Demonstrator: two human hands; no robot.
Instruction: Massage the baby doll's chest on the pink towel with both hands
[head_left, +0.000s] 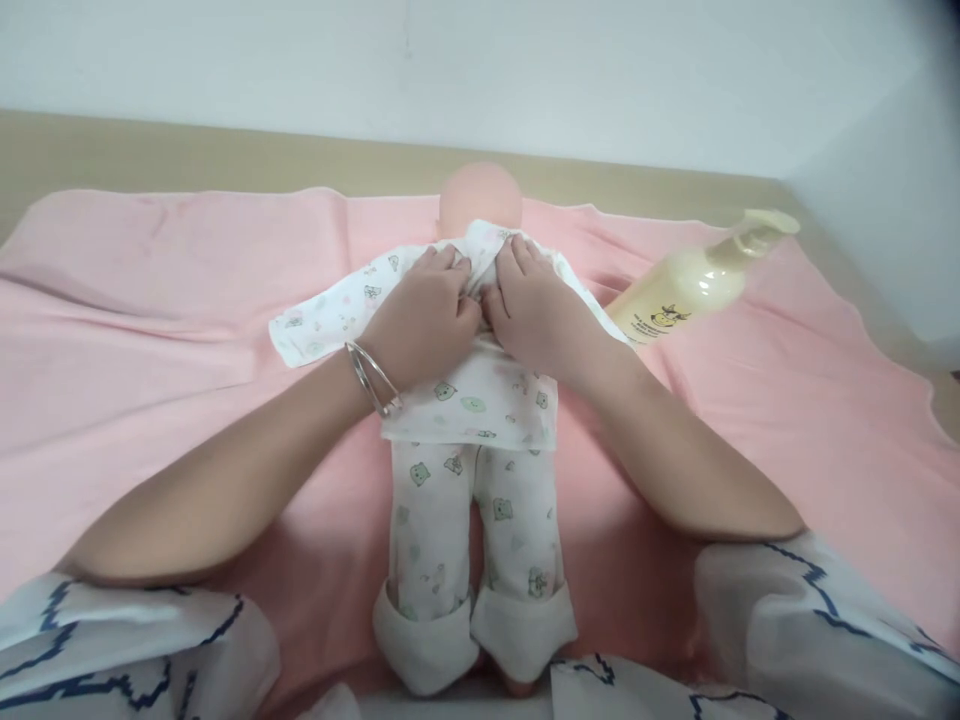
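Backdrop: white wall [300, 60] stood beyond the pink blanket [165, 300].
Baby doll [480, 198]: lay mid-blanket, head at the far edge.
Printed baby shirt [472, 408]: covered the doll's torso.
Left hand [431, 322], right hand [538, 312]: both pinched neckline cloth; fingertips partly hidden.
Pump bottle [679, 290]: sat toward the far right corner.
Step, judged: neckline adjustment.
Next move: seemingly called for steady, gentle fingertips.

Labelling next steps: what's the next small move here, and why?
Probably ease the left hand and right hand slightly apart to smooth the printed top: its cloth is bunched between them, while its lower part lies fairly flat. I can't tell whether a fastening sits there.
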